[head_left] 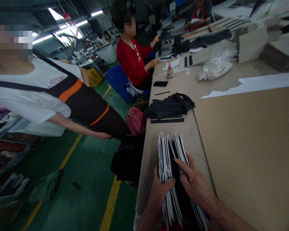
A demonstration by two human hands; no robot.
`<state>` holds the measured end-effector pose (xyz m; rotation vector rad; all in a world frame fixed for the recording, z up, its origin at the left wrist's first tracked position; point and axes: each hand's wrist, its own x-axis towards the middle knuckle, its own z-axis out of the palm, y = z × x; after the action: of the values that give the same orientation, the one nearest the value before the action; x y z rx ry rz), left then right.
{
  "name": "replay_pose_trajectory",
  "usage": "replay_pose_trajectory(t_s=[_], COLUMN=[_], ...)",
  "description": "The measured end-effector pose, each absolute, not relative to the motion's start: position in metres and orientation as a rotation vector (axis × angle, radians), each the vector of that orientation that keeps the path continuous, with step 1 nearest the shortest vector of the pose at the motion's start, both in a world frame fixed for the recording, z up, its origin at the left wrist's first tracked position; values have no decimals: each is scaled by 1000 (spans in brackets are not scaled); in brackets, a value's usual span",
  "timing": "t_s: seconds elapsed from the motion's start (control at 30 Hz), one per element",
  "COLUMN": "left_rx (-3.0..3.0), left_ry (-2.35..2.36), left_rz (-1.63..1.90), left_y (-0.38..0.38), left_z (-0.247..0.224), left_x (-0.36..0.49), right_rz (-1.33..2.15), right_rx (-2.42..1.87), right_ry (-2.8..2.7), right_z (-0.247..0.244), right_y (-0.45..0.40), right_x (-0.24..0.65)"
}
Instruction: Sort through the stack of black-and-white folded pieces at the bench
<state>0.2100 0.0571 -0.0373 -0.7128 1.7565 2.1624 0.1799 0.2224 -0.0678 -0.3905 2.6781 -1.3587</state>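
A thick stack of thin black-and-white sheets (166,163) stands on edge near the front of the table, with a dark gap where it is parted. My left hand (160,191) grips its left side, the thumb over the top edges. On the right portion of the stack is my right hand (195,178), its fingers and thumb bent over the edges beside the gap. Beyond the stack lies a pile of black strips (168,106), with one single black strip (167,121) in front of it.
A phone (160,83), a thin dark stick (162,93) and a small red-tipped bottle (170,70) lie farther up the table (250,144). A person in an apron (86,99) stands at left; a person in red (132,61) sits beyond. Clear plastic bags (216,64) lie at right.
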Motion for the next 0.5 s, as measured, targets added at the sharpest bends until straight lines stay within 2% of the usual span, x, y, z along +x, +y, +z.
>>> replay_pose_trajectory(t_s=[0.5], left_rx=[-693], left_ry=[1727], left_rz=[2188], left_y=[56], left_z=[-46], left_x=[210], right_rz=[-1367], right_rx=[-316], right_ry=[2541], right_z=[-53], right_y=[214], right_x=[172])
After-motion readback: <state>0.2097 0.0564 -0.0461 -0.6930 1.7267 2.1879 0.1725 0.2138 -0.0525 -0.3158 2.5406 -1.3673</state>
